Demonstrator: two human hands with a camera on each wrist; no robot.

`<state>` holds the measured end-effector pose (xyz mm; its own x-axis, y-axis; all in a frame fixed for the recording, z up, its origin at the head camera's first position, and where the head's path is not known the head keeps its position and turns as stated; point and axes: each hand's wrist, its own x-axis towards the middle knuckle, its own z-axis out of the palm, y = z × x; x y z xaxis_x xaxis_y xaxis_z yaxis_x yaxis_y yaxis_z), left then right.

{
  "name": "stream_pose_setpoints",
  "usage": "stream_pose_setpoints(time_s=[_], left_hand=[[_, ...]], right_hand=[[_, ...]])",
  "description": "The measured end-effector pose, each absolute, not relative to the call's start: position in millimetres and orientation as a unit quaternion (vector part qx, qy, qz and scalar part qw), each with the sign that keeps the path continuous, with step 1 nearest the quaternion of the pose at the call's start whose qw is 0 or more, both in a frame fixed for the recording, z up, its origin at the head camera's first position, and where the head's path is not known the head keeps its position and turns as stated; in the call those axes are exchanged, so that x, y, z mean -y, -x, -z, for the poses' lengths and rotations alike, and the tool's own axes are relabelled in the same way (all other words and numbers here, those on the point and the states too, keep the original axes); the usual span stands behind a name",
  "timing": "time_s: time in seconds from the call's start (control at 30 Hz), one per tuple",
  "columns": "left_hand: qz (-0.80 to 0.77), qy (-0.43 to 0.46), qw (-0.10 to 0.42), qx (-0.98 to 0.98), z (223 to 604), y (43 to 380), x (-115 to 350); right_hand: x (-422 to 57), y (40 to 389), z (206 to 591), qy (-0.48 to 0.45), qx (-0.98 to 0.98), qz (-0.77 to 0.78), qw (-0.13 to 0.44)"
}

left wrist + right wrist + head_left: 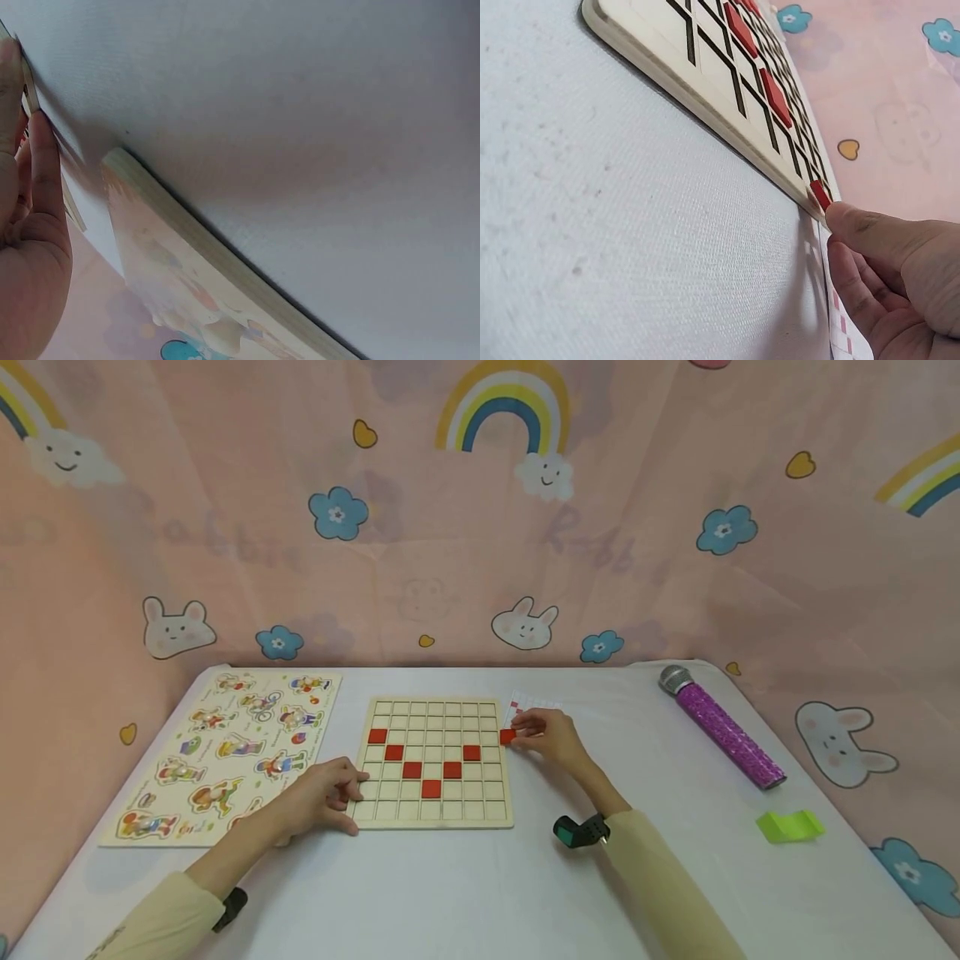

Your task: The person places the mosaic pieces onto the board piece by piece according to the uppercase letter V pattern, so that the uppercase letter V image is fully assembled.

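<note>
A wooden grid board [440,823] lies flat on the white table, with several red square tiles [431,789] set in its cells in a V shape. My left hand [322,795] holds the board at its near left corner, fingers at the left edge and thumb by the near edge. At the board's right edge, my right hand [551,739] pinches another red tile [821,196] between thumb and fingers. The held tile overlaps the board's rim in the head view. A pattern card [536,702] with small red squares lies partly hidden behind the right hand.
A picture puzzle board [225,710] with figures lies at the left, under the left forearm's line. To the right are a glittery purple microphone [723,731] and a bright green curved piece [790,827]. A patterned pink cloth [450,543] hangs behind the table.
</note>
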<state>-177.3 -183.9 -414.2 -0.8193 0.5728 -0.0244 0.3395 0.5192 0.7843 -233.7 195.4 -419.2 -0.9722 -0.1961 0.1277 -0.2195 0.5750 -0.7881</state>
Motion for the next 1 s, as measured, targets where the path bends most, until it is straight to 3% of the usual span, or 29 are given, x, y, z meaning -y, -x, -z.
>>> stream_pose_setpoints(time_s=[0.5,1.0], left_hand=[[-0.421,-0.267,0.143,-0.855,413,176,185],[-0.437,-0.252,0.159,-0.849,409,177,180]], right_hand=[[-183,241,415,-0.155,0.9,-0.407,0.01],[-180,236,414,-0.138,0.876,-0.462,-0.014]])
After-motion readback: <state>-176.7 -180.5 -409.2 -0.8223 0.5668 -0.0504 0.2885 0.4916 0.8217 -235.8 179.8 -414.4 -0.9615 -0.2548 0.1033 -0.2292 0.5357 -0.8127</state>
